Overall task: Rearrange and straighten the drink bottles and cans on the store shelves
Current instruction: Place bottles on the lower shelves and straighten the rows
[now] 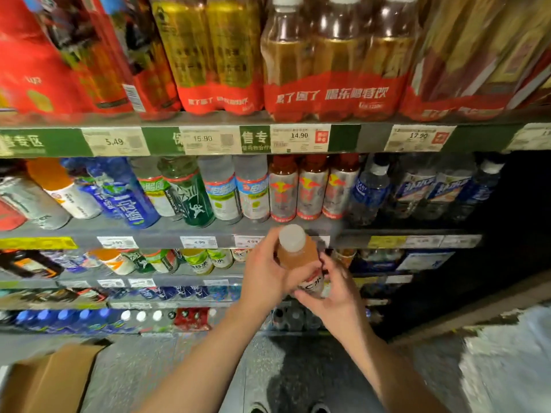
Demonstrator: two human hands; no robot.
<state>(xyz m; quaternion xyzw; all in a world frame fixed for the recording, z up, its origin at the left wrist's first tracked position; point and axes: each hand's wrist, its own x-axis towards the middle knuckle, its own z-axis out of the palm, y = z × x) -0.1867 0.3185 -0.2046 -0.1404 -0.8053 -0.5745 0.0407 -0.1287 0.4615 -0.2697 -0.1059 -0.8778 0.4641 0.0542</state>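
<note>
- One orange drink bottle [299, 260] with a white cap, held off the shelves.
- Two hands: left hand [264, 274], right hand [334, 296].
- Three silver-and-red bottles [311, 189] side by side on the second shelf.
- Two clear bottles with pale blue and green labels [235, 190] just left of those.
- Three white-capped amber bottles in one multipack [337, 64] on the top shelf.
- Four price tags [299, 138] on the top shelf edge, perhaps a fifth at far right.
- One cardboard box [50, 380] on the floor, near left.

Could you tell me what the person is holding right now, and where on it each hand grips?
An orange drink bottle: the left hand wraps its upper body below the white cap, and the right hand grips its labelled lower part.
</note>
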